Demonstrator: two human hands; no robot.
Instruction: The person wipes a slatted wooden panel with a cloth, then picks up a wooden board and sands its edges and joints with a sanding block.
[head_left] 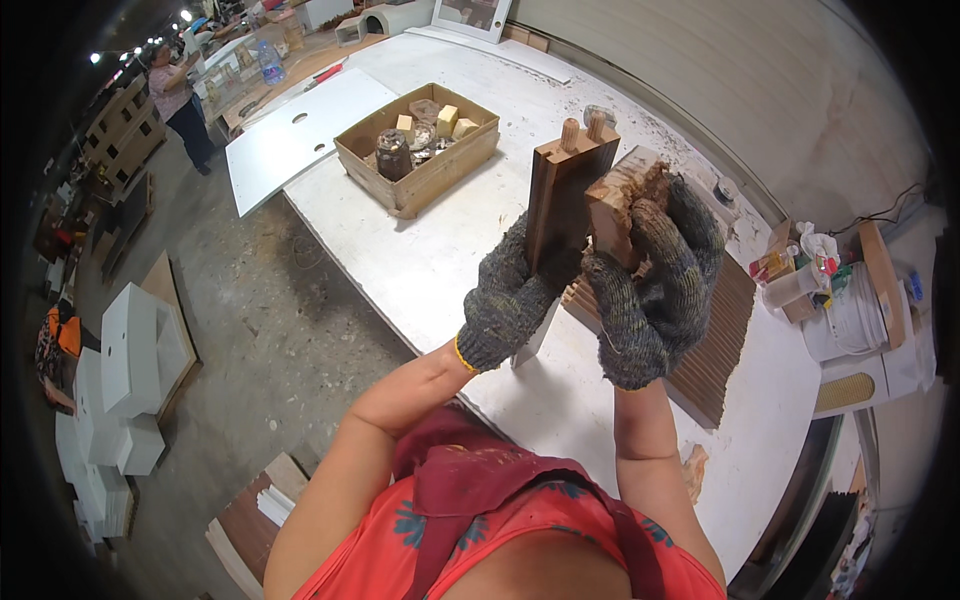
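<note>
My left hand (503, 300), in a dark knitted work glove, grips a dark brown wooden piece (562, 200) held upright over the white table. Two short wooden dowels (570, 136) stick up from its top end. In my right hand (662, 290), gloved the same way, is a light wooden block (612, 205) with ragged, brown-stained material around it. The block is close beside the brown piece; whether they touch is hard to tell. Beneath my right hand lies a row of brown grooved wooden strips (715, 345), partly hidden.
Left of my hands, a shallow box (450, 178) holds a dark jar (393, 155) and yellowish blocks. A white bucket (848, 322) and bottles stand at the right. A white panel (290, 135) overhangs the table's left edge. A person (180, 105) stands far left.
</note>
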